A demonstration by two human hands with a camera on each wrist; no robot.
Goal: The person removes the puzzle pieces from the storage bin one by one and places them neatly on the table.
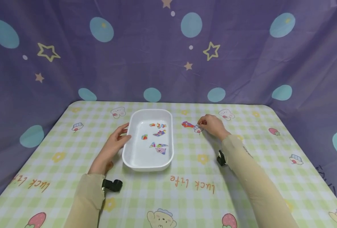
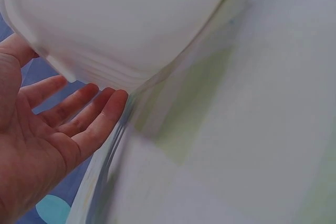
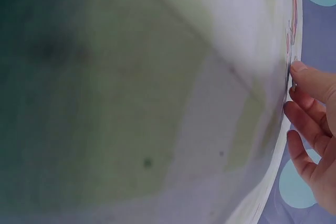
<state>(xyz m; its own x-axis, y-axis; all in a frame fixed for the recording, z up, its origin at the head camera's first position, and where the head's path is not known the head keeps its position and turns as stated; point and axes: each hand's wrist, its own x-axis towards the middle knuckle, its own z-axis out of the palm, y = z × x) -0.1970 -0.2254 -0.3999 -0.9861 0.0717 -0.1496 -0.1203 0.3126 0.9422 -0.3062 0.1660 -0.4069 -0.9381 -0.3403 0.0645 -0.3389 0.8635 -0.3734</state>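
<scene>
A white rectangular tray (image 1: 134,160) stands left of the middle of the table. My left hand (image 1: 115,142) holds its left side, thumb over the rim and fingers against the outer wall, as the left wrist view (image 2: 63,124) also shows. Small bright flat pieces, some with a pink and purple print (image 1: 160,151), lie scattered inside. To the right of the tray, a red and purple flat piece (image 1: 187,124) rests on the cloth. Just beside it my right hand (image 1: 213,126) pinches a thin small piece (image 3: 293,84) between thumb and index finger, close over the cloth; its print is hidden.
A green and white checked cloth (image 1: 185,196) with printed cartoons and lettering covers the table. Behind the far edge hangs a purple curtain (image 1: 145,63) with stars and blue dots. Each wrist wears a small black camera (image 1: 113,185).
</scene>
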